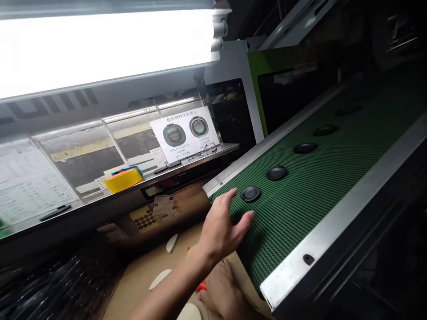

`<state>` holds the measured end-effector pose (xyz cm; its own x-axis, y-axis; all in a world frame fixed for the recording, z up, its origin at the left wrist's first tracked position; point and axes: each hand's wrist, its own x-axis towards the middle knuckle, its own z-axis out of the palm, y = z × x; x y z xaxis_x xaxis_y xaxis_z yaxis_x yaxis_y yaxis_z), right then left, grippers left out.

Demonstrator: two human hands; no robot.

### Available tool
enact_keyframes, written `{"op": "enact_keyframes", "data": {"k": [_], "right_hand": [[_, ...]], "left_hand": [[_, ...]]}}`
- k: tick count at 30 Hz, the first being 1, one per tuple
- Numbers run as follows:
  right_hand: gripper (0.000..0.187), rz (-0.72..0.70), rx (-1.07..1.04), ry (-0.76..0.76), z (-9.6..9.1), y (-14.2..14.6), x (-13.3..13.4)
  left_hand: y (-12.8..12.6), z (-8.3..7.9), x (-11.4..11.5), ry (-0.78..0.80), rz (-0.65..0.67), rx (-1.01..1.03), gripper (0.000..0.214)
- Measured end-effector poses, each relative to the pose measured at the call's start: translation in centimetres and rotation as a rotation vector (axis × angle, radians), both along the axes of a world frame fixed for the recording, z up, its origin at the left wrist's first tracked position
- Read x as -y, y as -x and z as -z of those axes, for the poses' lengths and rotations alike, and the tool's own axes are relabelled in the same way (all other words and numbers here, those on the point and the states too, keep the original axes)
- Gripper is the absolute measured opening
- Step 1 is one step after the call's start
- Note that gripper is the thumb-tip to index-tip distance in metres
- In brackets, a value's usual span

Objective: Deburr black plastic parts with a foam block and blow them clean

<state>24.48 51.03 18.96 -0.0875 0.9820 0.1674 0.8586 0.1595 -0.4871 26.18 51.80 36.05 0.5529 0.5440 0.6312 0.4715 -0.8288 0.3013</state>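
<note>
A green ribbed conveyor belt (pixel 300 218) runs diagonally up to the right between steel side rails. Several round black discs lie spaced along it, and the nearest black disc (pixel 250 194) sits just past the fingertips of my left hand (pixel 227 224). That hand is spread open, palm down, over the belt's near end, and holds nothing. My right hand (pixel 218 293) shows low behind my left forearm, partly cut off by the frame. An orange object (pixel 201 286) lies against it, and its hold cannot be made out.
A steel rail (pixel 333 218) bounds the belt. To the left, a steel shelf (pixel 187 166) carries a picture card (pixel 184 134), eyeglasses (pixel 202 152) and a yellow tape roll (pixel 123 180). A bright fluorescent lamp (pixel 100 44) hangs above. White pieces (pixel 172 242) lie on cardboard below.
</note>
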Motion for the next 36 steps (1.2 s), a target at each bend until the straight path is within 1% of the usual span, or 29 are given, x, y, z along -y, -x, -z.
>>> {"op": "enact_keyframes", "data": {"k": [2, 3, 4, 7, 9, 11, 13, 15, 16, 18, 19, 21, 23, 25, 27, 28, 30, 32, 33, 34, 36], "right_hand": [[0.066, 0.005, 0.015, 0.064, -0.3, -0.2, 0.1], [0.07, 0.007, 0.02, 0.088, -0.5, -0.4, 0.0], [0.073, 0.007, 0.022, 0.1, -0.8, -0.6, 0.0], [0.078, 0.004, 0.026, 0.108, -1.4, -1.0, 0.1], [0.075, -0.001, 0.031, 0.099, -1.6, -1.2, 0.3], [0.067, -0.009, 0.043, 0.084, -1.6, -1.4, 0.5], [0.057, -0.027, 0.063, 0.069, -1.4, -1.7, 0.7], [0.049, -0.058, 0.089, 0.059, -1.2, -2.0, 0.8], [0.047, -0.076, 0.104, 0.058, -1.1, -2.2, 0.7], [0.048, -0.105, 0.135, 0.054, -0.9, -2.4, 0.6], [0.048, -0.109, 0.148, 0.05, -0.8, -2.5, 0.4], [0.047, -0.104, 0.168, 0.034, -0.4, -2.6, 0.2], [0.044, -0.089, 0.183, 0.012, 0.0, -2.7, 0.0], [0.041, -0.069, 0.198, -0.01, 0.4, -3.0, -0.2], [0.038, -0.048, 0.209, -0.034, 0.6, -3.2, -0.4], [0.037, -0.044, 0.21, -0.051, 0.7, -3.2, -0.5], [0.039, -0.067, 0.2, -0.109, 0.6, -2.9, -0.3], [0.048, -0.138, 0.173, -0.173, 0.4, -1.9, 0.2], [0.05, -0.19, 0.156, -0.19, 0.3, -1.2, 0.7], [0.047, -0.257, 0.137, -0.191, 0.4, -0.3, 1.2], [0.036, -0.408, 0.122, -0.167, 0.6, 1.4, 2.4]], "left_hand": [[-2.8, -0.7, -2.2, 0.138, -0.046, -0.134, 0.09], [-4.0, -0.8, -3.1, 0.176, -0.055, -0.183, 0.095], [-5.0, -0.7, -3.9, 0.193, -0.056, -0.213, 0.093], [-6.6, 0.0, -5.2, 0.176, -0.058, -0.203, 0.066], [-6.5, 0.4, -5.3, 0.165, -0.072, -0.129, 0.058], [-5.5, 0.7, -5.1, 0.15, -0.052, -0.028, 0.057], [-3.5, 0.8, -4.7, 0.12, -0.006, 0.09, 0.056], [-0.4, 1.2, -4.3, 0.126, -0.006, 0.208, 0.054], [1.6, 1.6, -4.1, 0.167, -0.029, 0.279, 0.053], [6.1, 3.0, -3.5, 0.354, -0.102, 0.464, 0.05], [8.4, 4.0, -3.1, 0.47, -0.144, 0.561, 0.05], [13.0, 6.5, -2.1, 0.672, -0.231, 0.722, 0.057], [16.9, 9.5, -0.9, 0.785, -0.31, 0.826, 0.067], [19.7, 12.5, -0.1, 0.872, -0.352, 0.912, 0.074], [21.4, 14.9, 0.3, 0.961, -0.354, 1.008, 0.076], [21.8, 15.9, 0.3, 1.002, -0.339, 1.054, 0.075], [22.5, 17.1, 0.1, 1.078, -0.282, 1.13, 0.071], [23.0, 17.6, -0.2, 1.15, -0.203, 1.184, 0.062], [23.2, 17.7, -0.4, 1.184, -0.165, 1.205, 0.057], [23.5, 17.8, -0.6, 1.214, -0.132, 1.225, 0.052], [24.1, 17.8, -0.9, 1.263, -0.084, 1.265, 0.045]]}}
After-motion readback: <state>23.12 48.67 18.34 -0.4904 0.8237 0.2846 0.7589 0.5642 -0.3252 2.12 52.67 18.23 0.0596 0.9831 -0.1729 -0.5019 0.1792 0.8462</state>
